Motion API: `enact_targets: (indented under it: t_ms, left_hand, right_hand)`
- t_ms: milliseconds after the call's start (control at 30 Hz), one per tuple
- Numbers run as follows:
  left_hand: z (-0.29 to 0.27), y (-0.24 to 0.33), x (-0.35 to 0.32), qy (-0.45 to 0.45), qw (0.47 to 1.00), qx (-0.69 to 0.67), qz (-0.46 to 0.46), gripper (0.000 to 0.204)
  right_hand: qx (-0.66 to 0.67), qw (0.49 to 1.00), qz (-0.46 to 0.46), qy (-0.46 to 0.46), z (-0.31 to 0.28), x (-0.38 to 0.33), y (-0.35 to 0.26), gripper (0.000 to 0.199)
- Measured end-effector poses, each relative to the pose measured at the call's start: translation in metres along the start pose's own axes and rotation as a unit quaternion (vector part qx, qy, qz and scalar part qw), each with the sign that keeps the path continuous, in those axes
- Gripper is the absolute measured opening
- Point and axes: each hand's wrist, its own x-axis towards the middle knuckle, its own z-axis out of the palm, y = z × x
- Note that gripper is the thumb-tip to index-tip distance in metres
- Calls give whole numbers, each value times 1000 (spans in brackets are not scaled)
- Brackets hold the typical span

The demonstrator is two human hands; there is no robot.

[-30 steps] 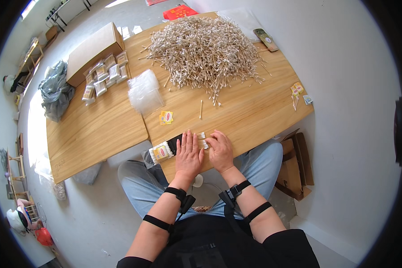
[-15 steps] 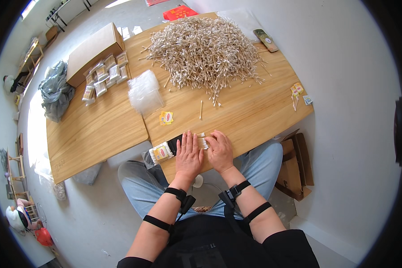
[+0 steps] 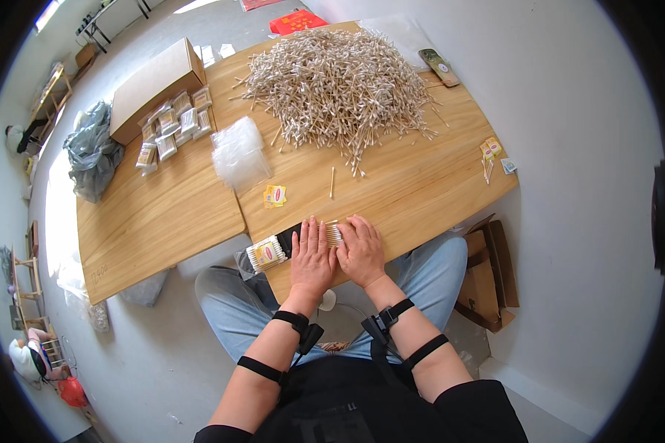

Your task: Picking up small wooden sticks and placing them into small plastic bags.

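Observation:
At the table's near edge, my left hand (image 3: pixel 314 255) lies flat, fingers stretched out, over a black strip (image 3: pixel 290 237) and the cotton swabs beside it. Close against it, my right hand (image 3: pixel 361 252) rests over the right end of a row of cotton swabs (image 3: pixel 333 235), its fingers extended and touching their tips. Left of the black strip sits a bundle of cotton swabs (image 3: pixel 266 254) with a yellow and white label card on it. My palms hide part of the row. One loose cotton swab (image 3: pixel 332 182) lies farther up the table.
A large heap of cotton swabs (image 3: pixel 340 88) covers the far table. Clear bags (image 3: pixel 240 153), label cards (image 3: pixel 275 196), packed swab bags (image 3: pixel 176 122) and a cardboard box (image 3: pixel 159 88) are to the left. A phone-like object (image 3: pixel 439 67) lies far right; an open carton (image 3: pixel 488 273) stands below.
My right hand has shifted slightly left, toward my left hand, and its fingers have straightened over the swab ends. My left hand has stayed in place.

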Motion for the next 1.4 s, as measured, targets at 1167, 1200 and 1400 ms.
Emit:
enact_targets:
  t_ms: [1167, 1200, 1400]
  left_hand:
    - [-23, -108, -32, 280, 931, -86, -216, 24]
    - [-18, -115, -32, 256, 934, -73, -237, 24]
    - [3, -133, -33, 180, 938, -164, -248, 35]
  right_hand:
    - [-133, 973, -63, -178, 14, 9, -17, 58]
    - [-127, 972, -73, -185, 17, 11, -19, 59]
    - [-116, 966, -95, -212, 22, 17, -24, 59]
